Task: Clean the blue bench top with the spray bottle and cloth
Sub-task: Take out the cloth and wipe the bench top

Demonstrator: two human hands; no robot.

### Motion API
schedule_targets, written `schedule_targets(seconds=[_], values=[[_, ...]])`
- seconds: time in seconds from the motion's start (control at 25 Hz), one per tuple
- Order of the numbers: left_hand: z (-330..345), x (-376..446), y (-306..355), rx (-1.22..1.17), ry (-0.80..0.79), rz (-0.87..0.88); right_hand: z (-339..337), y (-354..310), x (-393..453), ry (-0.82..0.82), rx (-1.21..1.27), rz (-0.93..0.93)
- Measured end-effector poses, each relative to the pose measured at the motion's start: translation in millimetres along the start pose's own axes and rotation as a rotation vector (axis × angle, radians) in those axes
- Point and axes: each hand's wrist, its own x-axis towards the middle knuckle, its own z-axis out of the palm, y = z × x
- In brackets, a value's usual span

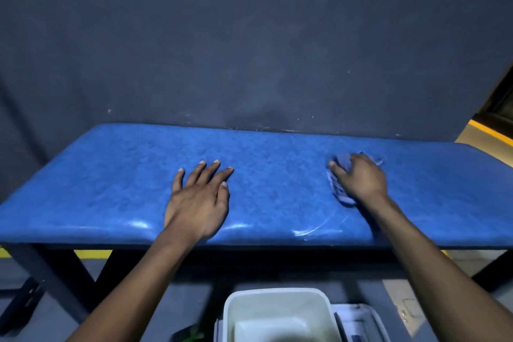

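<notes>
A dark, matte wall [249, 36] fills the upper half of the view, its surface faintly mottled and flecked with small pale specks near its foot. Against it stands one blue bench top [125, 175], a long padded slab with rounded corners, covered in glossy vinyl with a marbled, crinkled grain; its near edge catches bright highlights and a thin curved wet streak at about 5 o'clock from the centre. Its left end is cut off by the frame. Dark angled legs [80, 272] show beneath, partly lost in shadow, with a yellow floor stripe [91, 253] behind them.

At 6 o'clock, one white plastic bin [277, 311] with rounded corners sits on the floor, its lower part cut off; beside it at its right is a pale ribbed object too blurred to name.

Two bare forearms reach in from the bottom edge. The left hand [198, 203] lies flat, palm down, on the middle of the bench top, fingers straight and slightly spread, holding nothing. The right hand [361, 179], at 3 o'clock from it and well apart, is curled over one crumpled blue cloth [340, 194], pressing it to the bench surface; the cloth's soft bunched folds stick out at the hand's left and far side, and the rest is hidden under the palm. Motion blur softens its edges.
</notes>
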Motion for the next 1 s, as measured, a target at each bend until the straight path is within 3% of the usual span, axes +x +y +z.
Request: schedule_targets(seconds=[0.08, 0.2, 0.36, 0.44, 0.56, 0.64, 0.72, 0.8, 0.88, 1.0], values=[[0.0, 0.3, -0.7, 0.003, 0.0, 0.007, 24.4, -46.8, 14.5, -0.069, 0.03, -0.081], [-0.6, -0.2, -2.6, -0.001, 0.012, 0.016, 41.8, -84.7, -27.7, -0.14, 0.075, -0.312], [-1.5, -1.4, -2.4, -0.014, 0.023, 0.017, -0.5, -48.4, -120.7, -0.192, 0.242, -0.563], [-1.3, -2.5, -2.2, -0.011, 0.021, 0.017, -12.8, -7.2, -126.9, -0.136, 0.241, -0.523], [-0.2, -3.6, -0.8, -0.011, 0.011, 0.01, -18.2, 27.3, -78.5, -0.052, 0.102, -0.235], [0.0, -1.6, -0.1, -0.016, 0.011, 0.009, -12.6, 12.1, -27.4, -0.07, 0.016, -0.073], [0.3, -0.3, -1.2, -0.012, 0.005, 0.009, 6.1, -27.1, 13.3, -0.091, 0.038, -0.045], [0.2, 0.0, -2.5, -0.011, 0.009, 0.012, 28.9, -71.1, 20.7, -0.142, 0.068, -0.097], [0.0, 0.7, -3.6, -0.011, 0.018, 0.016, 40.7, -98.4, -4.4, -0.175, 0.085, -0.27], [0.3, 1.3, -3.5, -0.01, 0.023, 0.02, 23.2, -89.0, -70.4, -0.239, 0.18, -0.547]])
